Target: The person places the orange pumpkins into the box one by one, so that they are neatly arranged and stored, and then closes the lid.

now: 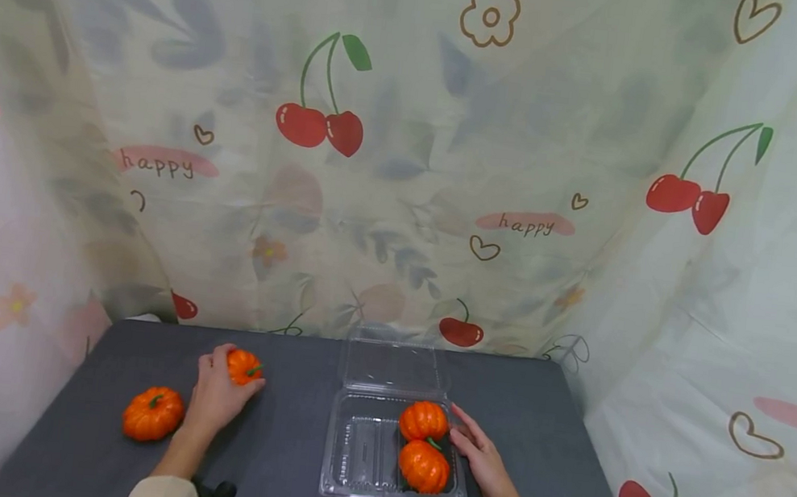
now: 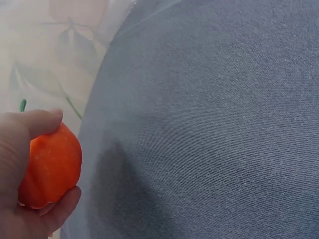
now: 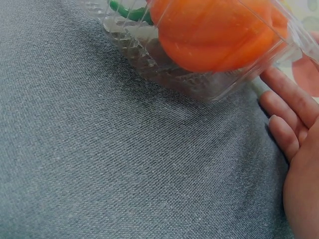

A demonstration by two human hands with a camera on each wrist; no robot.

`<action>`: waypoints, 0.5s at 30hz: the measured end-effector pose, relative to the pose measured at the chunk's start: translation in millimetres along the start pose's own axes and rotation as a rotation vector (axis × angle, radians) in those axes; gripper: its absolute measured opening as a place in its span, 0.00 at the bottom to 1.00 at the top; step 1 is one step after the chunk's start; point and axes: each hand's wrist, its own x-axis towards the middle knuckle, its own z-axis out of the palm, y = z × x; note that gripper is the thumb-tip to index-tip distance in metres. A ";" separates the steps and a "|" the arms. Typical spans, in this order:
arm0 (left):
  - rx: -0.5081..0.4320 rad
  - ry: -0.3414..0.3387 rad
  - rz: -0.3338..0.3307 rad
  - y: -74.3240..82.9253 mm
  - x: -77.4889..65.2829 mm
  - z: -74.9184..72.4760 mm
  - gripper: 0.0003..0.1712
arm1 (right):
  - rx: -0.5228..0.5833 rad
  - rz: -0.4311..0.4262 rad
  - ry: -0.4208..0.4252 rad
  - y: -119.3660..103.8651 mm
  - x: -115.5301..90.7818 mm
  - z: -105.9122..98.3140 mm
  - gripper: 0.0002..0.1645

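My left hand (image 1: 219,392) grips a small orange pumpkin (image 1: 242,367) with a green stem, toward the back left of the table. In the left wrist view, thumb and fingers wrap the pumpkin (image 2: 52,164) from both sides. A second pumpkin (image 1: 153,414) sits on the table to the left of that forearm. The clear plastic clamshell box (image 1: 358,491) stands with its lid raised at the back. Two pumpkins, a rear one (image 1: 424,421) and a front one (image 1: 424,467), fill its right side. My right hand (image 1: 485,460) lies against the box's right wall, fingers (image 3: 283,107) loosely extended.
A dark grey cloth (image 1: 283,447) covers the table. Patterned curtains (image 1: 389,199) hang behind and on both sides. The transparent lid (image 1: 397,366) reaches back to the table's far edge.
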 end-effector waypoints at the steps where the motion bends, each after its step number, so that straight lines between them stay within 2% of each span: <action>1: -0.009 0.001 0.010 0.6 0.7 -0.1 0.49 | -0.001 0.001 0.001 -0.1 0.0 -0.1 0.36; 7: -0.017 -0.014 0.074 4.5 2.2 -3.1 0.49 | -0.001 0.013 -0.004 -1.2 0.7 -0.1 0.37; 15: -0.039 -0.045 0.094 10.0 -0.4 0.3 0.49 | -0.009 0.006 -0.018 -1.9 -0.1 -1.5 0.37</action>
